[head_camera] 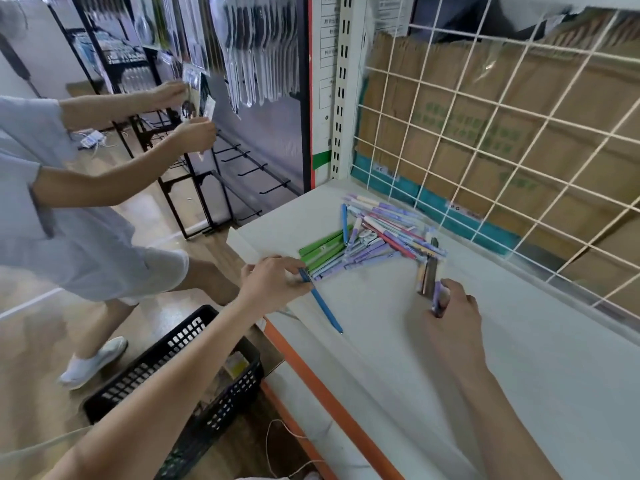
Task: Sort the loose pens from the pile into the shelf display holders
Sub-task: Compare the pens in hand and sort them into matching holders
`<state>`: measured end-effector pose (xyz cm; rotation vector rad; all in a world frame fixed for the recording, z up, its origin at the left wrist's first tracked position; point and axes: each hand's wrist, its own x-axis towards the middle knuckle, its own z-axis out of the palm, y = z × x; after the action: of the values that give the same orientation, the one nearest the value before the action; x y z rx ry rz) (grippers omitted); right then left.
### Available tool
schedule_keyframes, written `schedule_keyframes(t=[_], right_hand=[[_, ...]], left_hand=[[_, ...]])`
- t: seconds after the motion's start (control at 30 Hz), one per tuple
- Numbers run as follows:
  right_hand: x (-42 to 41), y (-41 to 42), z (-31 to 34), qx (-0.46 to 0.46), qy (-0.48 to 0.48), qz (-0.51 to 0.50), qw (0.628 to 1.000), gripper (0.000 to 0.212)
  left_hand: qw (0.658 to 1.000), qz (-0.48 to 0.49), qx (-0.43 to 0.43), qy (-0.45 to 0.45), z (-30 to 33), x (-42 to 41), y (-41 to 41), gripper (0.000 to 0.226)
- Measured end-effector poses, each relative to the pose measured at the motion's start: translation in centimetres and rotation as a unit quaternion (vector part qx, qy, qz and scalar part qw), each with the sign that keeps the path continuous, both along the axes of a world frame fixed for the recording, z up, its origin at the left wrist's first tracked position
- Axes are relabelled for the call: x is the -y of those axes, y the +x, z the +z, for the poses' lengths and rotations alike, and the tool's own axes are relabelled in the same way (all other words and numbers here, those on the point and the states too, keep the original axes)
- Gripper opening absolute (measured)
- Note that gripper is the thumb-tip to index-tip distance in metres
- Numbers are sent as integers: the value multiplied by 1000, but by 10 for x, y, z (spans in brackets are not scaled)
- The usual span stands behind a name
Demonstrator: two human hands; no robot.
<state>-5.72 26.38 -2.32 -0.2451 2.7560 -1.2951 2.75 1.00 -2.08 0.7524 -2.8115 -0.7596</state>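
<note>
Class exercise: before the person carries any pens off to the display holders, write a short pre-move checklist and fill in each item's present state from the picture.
1. Left hand has a firm hold on the blue pen: ok, fingers pinch its upper end.
2. Right hand grips its small bundle of pens: ok.
3. Rest of the pile lies safely on the shelf: ok, none overhanging the edge.
4. Display holders located: cannot tell, none in view.
5. Bundle holds matching pens: cannot tell, blurred.
6. Path clear of the other person: cannot tell; that person stands near on the left.
</note>
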Motion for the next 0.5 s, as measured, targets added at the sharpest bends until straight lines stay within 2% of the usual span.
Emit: schedule_keyframes(t=[0.1,0.17,0.33,0.5], right_hand=[[1,1,2,5,20,3,1000,54],[1,1,2,7,26,9,1000,54],[1,1,0,6,27,13,1000,49],[-2,-2,7,18,38,7,999,48]], left_hand=[[999,-12,35,11,7,2,-2,40],[999,-13,25,17,8,1,-4,33],[997,-41,-54,33,0,8,-5,8],[962,-145,-171,157,11,11,-8,10]])
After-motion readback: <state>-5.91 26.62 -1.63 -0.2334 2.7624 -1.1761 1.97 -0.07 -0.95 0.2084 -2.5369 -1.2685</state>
